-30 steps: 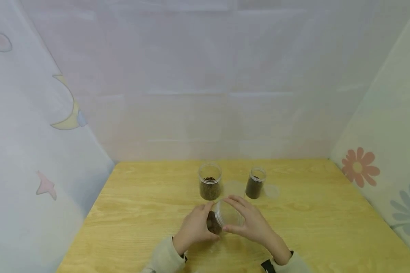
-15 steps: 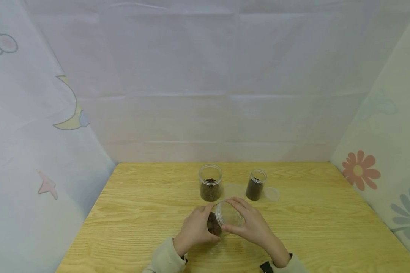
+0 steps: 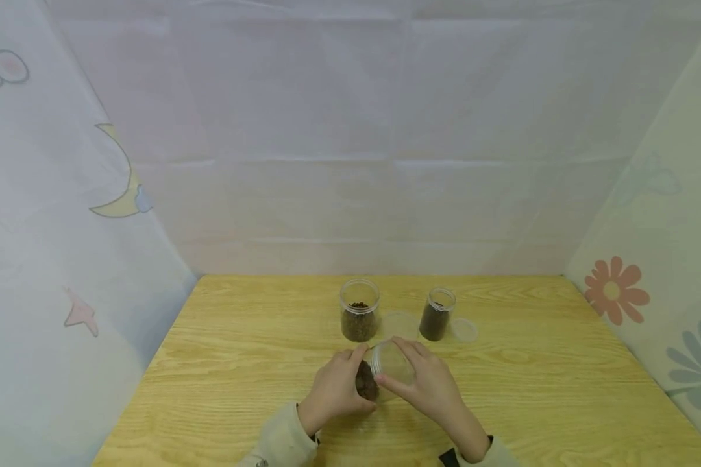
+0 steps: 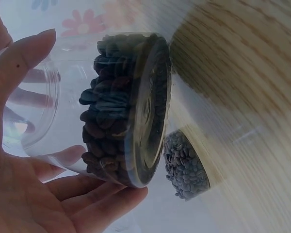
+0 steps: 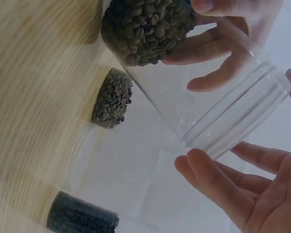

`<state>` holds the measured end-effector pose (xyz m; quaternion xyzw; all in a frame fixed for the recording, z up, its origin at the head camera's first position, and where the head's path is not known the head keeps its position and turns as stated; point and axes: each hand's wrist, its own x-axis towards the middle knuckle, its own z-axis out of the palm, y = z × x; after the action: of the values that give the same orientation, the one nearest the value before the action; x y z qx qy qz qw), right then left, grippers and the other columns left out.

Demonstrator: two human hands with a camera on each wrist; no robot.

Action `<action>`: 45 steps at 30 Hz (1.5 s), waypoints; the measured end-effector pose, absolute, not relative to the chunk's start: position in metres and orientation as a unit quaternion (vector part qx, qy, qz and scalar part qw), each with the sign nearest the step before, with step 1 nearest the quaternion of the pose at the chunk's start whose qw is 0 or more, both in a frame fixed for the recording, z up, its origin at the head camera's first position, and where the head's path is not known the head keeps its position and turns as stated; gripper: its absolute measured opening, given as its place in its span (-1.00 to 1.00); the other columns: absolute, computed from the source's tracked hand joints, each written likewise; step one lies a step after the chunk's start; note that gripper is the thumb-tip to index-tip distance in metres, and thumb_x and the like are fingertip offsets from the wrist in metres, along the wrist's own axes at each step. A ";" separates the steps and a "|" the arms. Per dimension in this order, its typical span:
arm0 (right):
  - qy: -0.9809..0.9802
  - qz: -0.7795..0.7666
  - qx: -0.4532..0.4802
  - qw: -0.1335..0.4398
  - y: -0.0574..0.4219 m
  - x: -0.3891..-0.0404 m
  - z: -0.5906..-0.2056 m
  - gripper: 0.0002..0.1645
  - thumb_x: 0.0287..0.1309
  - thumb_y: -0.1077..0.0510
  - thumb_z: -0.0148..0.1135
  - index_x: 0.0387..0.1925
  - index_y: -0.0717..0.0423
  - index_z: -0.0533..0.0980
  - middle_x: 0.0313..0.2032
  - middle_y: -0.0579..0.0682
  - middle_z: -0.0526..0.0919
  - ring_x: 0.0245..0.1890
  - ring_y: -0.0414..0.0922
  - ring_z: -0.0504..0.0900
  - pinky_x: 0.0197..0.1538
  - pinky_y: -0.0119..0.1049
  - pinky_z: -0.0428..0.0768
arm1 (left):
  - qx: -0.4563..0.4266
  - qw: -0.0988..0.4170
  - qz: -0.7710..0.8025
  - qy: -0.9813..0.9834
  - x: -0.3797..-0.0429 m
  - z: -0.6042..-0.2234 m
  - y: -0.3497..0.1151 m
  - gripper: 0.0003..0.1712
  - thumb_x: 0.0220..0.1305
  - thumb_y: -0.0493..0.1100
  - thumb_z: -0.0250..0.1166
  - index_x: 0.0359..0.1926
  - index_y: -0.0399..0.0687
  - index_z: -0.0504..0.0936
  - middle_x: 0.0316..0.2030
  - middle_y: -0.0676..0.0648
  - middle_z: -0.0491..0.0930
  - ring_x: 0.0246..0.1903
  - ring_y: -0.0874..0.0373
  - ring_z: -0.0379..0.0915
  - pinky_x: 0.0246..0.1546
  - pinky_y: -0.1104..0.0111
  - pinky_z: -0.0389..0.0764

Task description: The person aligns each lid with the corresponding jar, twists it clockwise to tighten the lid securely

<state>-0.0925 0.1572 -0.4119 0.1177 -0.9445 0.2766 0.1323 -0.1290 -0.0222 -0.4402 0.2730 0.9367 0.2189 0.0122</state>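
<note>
A clear jar (image 3: 367, 384) part filled with coffee beans leans to the right between my two hands. My left hand (image 3: 335, 389) grips its lower, bean-filled part, with the thumb and fingers on opposite sides. In the left wrist view, the beans (image 4: 111, 107) gather toward the jar's base, close over the table. My right hand (image 3: 432, 383) holds the clear lid (image 3: 393, 362) at the jar's upper end, thumb on the near side and fingers over the far side. The right wrist view shows fingertips right at the ribbed rim (image 5: 242, 111).
Behind my hands stands a wide uncovered jar (image 3: 359, 318) of coffee beans. Right of it is a narrower uncovered jar (image 3: 435, 316) with dark contents. One clear lid (image 3: 464, 329) lies beside the narrow jar, another (image 3: 400, 321) between the jars. Fabric walls surround the wooden table (image 3: 257, 370).
My right hand has turned slightly at the lid, its thumb sliding up and its wrist shifting left. The left hand and the jar stay almost in place.
</note>
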 end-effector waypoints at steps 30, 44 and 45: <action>-0.885 0.311 0.341 0.068 0.185 -0.102 -0.403 -0.12 -0.06 0.01 0.37 0.30 -0.01 0.21 0.28 0.22 0.17 0.19 0.29 0.21 -0.04 0.25 0.37 | 0.276 0.007 0.203 0.939 -0.128 -0.441 -0.020 0.11 -0.39 0.15 0.56 0.23 -0.10 0.26 0.01 -0.18 0.48 -0.06 -0.08 0.44 -0.28 0.10 0.57; -0.910 0.287 0.287 0.084 0.180 -0.102 -0.402 -0.14 -0.12 -0.09 0.38 0.24 0.06 0.31 0.18 0.22 0.33 0.10 0.24 0.35 -0.06 0.19 0.42 | 0.274 -0.004 0.196 0.941 -0.129 -0.438 -0.021 0.10 -0.39 0.16 0.56 0.21 -0.09 0.27 -0.02 -0.18 0.49 -0.11 -0.07 0.46 -0.35 0.15 0.58; -0.912 0.287 0.280 0.087 0.179 -0.101 -0.402 -0.15 -0.12 -0.10 0.38 0.23 0.07 0.32 0.18 0.21 0.34 0.10 0.24 0.36 -0.07 0.19 0.43 | 0.273 -0.005 0.195 0.942 -0.128 -0.438 -0.021 0.10 -0.39 0.16 0.56 0.21 -0.09 0.27 -0.02 -0.18 0.49 -0.11 -0.07 0.46 -0.35 0.15 0.58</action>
<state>-0.1013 0.1793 -0.4018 0.2796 -0.9122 0.2866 0.0867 -0.1285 -0.0208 -0.4378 0.2734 0.9418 0.1954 -0.0045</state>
